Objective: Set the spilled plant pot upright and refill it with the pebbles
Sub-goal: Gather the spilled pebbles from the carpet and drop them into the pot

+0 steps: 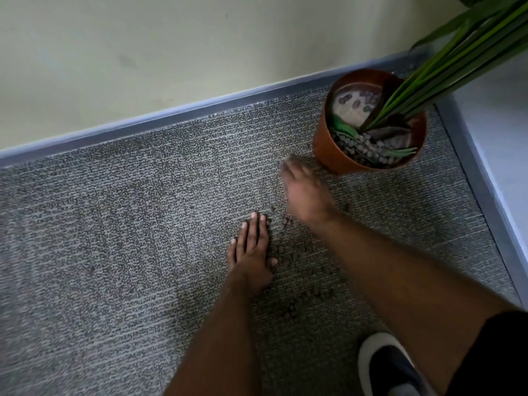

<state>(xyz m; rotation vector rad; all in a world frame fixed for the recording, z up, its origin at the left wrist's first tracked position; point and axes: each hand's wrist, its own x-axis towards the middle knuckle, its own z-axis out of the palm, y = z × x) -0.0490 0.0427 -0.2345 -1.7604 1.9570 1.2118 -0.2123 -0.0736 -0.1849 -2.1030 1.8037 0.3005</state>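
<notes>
Head view looks down on grey carpet (128, 224) by a pale wall (143, 52) with a blue-grey skirting strip (200, 105). An orange pot (331, 150) stands upright near the corner, at upper right, with long green leaves (457, 61) leaning out of it toward the top right edge. Inside the pot, part of the filling shows as a pale bare patch with a few pebbles on it, and a band of grey-brown pebbles lies along the near inner rim among small leaves. Loose pebbles (285, 252) lie scattered on the carpet in front of the pot, between the two forearms and running down toward the lower middle. Left hand (253, 252) lies flat on the carpet, fingers straight and together, its thumb side touching the edge of the pebble pile; it holds nothing. Right hand (305, 192) is just beside the pot's base, low over the carpet, back of the hand up; it is motion-blurred, so whether its fingers are straight or curled, or hold any pebbles, cannot be told. A dark shoe with a white toe (383, 364) shows at the bottom right, and a dark sleeve (500, 352) at the right edge. A pale blue-grey panel (500, 138) runs along the right side.
</notes>
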